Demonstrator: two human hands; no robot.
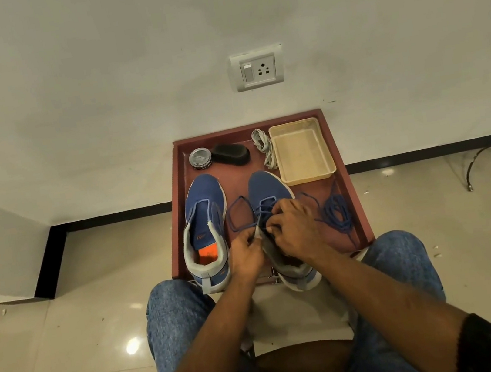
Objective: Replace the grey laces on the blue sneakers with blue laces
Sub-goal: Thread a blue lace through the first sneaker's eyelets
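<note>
Red-brown tray table (pixel 356 201) against a white wall, seen from above, between denim-clad knees (pixel 177 317). On its left half, left blue sneaker (pixel 205 223), toe toward the wall, no lace in its eyelets, orange insole visible at the heel opening. Just beside it to the right, right blue sneaker (pixel 267 192), likewise toe toward the wall, heel projecting past the near edge of the table, partly threaded with a blue lace (pixel 239 215) looping out to the left between the two shoes. Beige plastic basket (pixel 303 151) in the far right corner, apart from the sneakers. Over the right sneaker's throat, right hand (pixel 295 226), fingers curled and pressed together over the lacing; whether pinching the lace, not discernible. Touching the same shoe from the left, left hand (pixel 246 254), thumb and fingers pinching a pale strip at the eyelet row together with the blue lace. Second blue lace (pixel 337 213) coiled loosely on the table right of the right sneaker. Grey laces (pixel 265 147) bundled just left of the basket. Black shoe brush (pixel 230 154) and round polish tin (pixel 200 159) side by side, touching, at the far left. Wall socket (pixel 258 69) above the table.
</note>
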